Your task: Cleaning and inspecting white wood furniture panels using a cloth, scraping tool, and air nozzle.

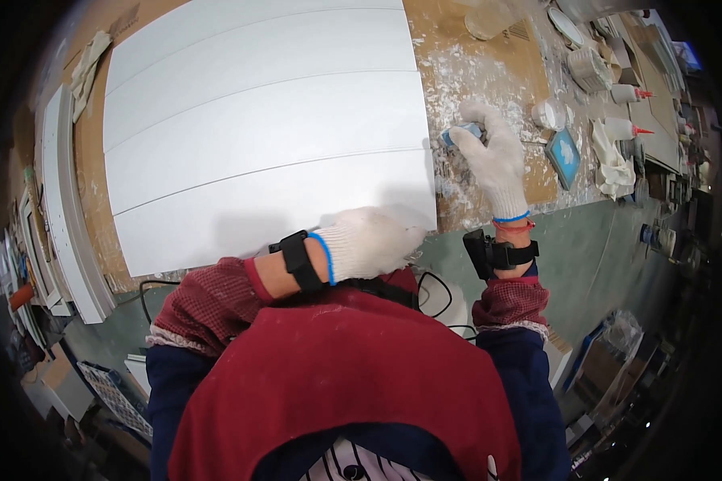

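Observation:
A large white panel (pixel 273 104) with several long grooves lies on the cardboard-covered table. My right hand (pixel 493 156), in a white knit glove, is just beyond the panel's right edge. Its thumb and fingers are closed around a small blue-grey block (pixel 464 134), low over the dust-marked cardboard. My left hand (pixel 369 244), gloved the same way, is at the panel's near edge by the right corner. Its back faces up, and its fingers are blurred and partly hidden, so their grip does not show.
Right of my right hand are a blue-rimmed square dish (pixel 564 158), a white jar (pixel 549 115) and red-tipped bottles (pixel 622 128). Loose white gloves (pixel 614 164) lie at the table edge. Long white mouldings (pixel 72 208) stand along the left. A black cable (pixel 435 295) hangs near my waist.

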Demonstrator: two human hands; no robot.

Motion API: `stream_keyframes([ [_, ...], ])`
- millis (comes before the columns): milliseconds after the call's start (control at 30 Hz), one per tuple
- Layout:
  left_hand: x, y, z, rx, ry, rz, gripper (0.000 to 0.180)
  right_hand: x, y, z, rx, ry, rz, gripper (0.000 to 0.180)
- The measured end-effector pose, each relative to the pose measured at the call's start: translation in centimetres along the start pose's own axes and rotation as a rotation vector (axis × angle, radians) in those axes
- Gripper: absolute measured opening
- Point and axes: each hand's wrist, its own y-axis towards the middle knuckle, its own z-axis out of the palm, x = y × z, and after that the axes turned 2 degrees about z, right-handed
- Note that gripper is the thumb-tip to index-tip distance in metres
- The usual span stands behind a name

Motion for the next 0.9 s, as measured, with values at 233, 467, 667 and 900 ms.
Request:
stream_keyframes([
  [233, 3.6, -3.6, -4.5, -0.178, -0.185, -0.396, 0.039, 0.3, 2.7, -0.7, 0.027, 0.01, 0.053, 0.039],
  [467, 5.3, -7.9, -3.5, -0.338, -0.188, -0.797, 0.05, 2.5, 6.6, 0.1, 0.084, 0.037, -0.005, 0.036],
  [667, 5.1, -8.2, -3.3, -0.447, -0.3, -0.882, 0.051, 3.5, 9.6, 1.5, 0.109, -0.071, -0.124, 0.03],
  [900, 4.7, -7.9, -3.8, -0.435, -0.371, -0.994, 0.047, 3.6, 10.6, 2.7, 0.069, -0.289, -0.213, 0.026],
])
